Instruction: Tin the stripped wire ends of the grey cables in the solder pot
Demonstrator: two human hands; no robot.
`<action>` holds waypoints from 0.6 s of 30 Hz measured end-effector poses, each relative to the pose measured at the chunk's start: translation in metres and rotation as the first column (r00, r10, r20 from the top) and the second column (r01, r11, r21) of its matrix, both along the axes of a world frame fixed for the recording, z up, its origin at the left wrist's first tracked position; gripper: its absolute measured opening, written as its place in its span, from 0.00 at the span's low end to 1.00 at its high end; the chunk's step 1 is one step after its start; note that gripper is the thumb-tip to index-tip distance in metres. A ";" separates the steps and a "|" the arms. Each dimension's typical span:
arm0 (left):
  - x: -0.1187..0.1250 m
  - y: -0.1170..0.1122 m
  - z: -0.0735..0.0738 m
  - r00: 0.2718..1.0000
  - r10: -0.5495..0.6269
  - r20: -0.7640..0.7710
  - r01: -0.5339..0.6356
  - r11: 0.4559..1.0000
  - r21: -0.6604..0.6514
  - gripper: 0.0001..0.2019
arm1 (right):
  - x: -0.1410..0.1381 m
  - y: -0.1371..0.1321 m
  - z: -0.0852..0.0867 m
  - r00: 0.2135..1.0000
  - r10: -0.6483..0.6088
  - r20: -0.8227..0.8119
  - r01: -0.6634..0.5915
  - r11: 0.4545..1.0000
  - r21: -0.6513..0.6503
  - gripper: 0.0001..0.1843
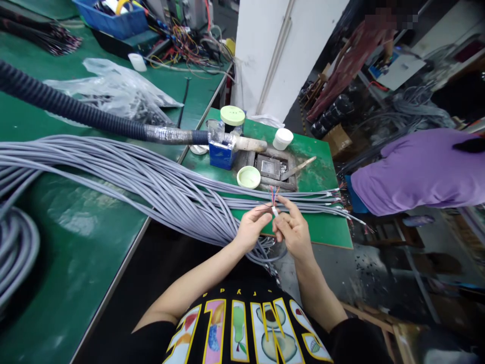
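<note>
My right hand [293, 228] is closed around the end of a grey cable [275, 212], just below its white sleeve. Thin coloured wires [274, 194], red and blue among them, fan upward out of that end. My left hand [254, 225] pinches a dark thin wire at the left of the fan, thumb and forefinger together. A thick bundle of grey cables [159, 187] runs from the left and passes behind both hands. Other cable ends [335, 194] lie to the right, with short bare-looking wires showing.
Beyond my hands, a solder-pot-like metal well [271, 167] holds a flat stick [299, 168]. Around it stand a pale green lid [248, 177], a white tub [283, 138] and a black hose [102, 119] with a blue box [221, 154]. A person in purple [420, 169] is at right.
</note>
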State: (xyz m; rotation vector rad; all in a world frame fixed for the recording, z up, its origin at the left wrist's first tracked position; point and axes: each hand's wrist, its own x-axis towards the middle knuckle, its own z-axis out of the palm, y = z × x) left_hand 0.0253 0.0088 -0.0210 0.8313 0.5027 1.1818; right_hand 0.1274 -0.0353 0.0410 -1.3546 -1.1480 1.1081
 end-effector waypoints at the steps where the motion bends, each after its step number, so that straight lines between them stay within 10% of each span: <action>1: 0.000 -0.002 -0.001 0.994 -0.101 0.026 0.102 0.994 -0.030 0.20 | 0.002 0.000 -0.001 1.000 0.030 0.003 -0.030 0.999 -0.019 0.27; 12: -0.023 -0.014 0.005 0.926 -0.354 -0.131 0.366 0.927 0.079 0.18 | 0.029 0.017 0.014 0.940 0.316 0.129 -0.317 0.948 -0.011 0.09; 18: -0.032 -0.020 0.007 0.899 -0.411 -0.154 0.415 0.910 -0.004 0.19 | 0.005 0.025 0.004 0.994 0.093 0.054 -0.104 0.957 0.271 0.03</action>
